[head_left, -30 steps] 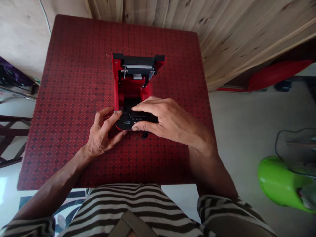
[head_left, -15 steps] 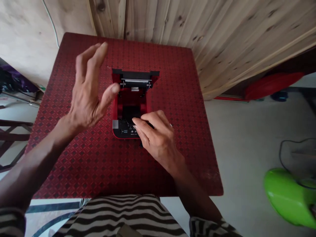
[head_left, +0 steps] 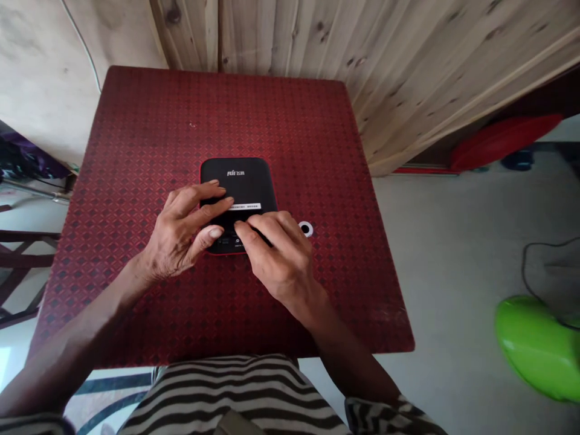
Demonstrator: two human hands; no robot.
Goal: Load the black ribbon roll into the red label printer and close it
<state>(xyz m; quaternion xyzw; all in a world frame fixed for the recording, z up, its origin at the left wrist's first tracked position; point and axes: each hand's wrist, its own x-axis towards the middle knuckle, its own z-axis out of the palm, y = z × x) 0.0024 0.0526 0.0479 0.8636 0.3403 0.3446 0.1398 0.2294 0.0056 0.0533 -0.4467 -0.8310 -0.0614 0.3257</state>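
A black device with a red rim (head_left: 240,181) lies on the red patterned table (head_left: 149,139), its lid down and a white printed strip across it. My left hand (head_left: 185,226) rests on the left side of the lid with its fingers apart, holding nothing. At the device's lower right is my right hand (head_left: 278,251), its fingers bent and pressed together near the lid's front edge; what they hold, if anything, is hidden. Just right of that hand sits a small white roll with a dark centre (head_left: 306,229).
A wooden plank wall (head_left: 281,39) stands behind the table. At the left is a dark wooden chair (head_left: 20,260). On the floor to the right are a bright green object (head_left: 537,350) and a cable; a red round object (head_left: 507,142) lies farther back.
The device's raised lid has come down and shut. My left hand has moved down and right from the air onto it. The white roll, mostly hidden before, now shows.
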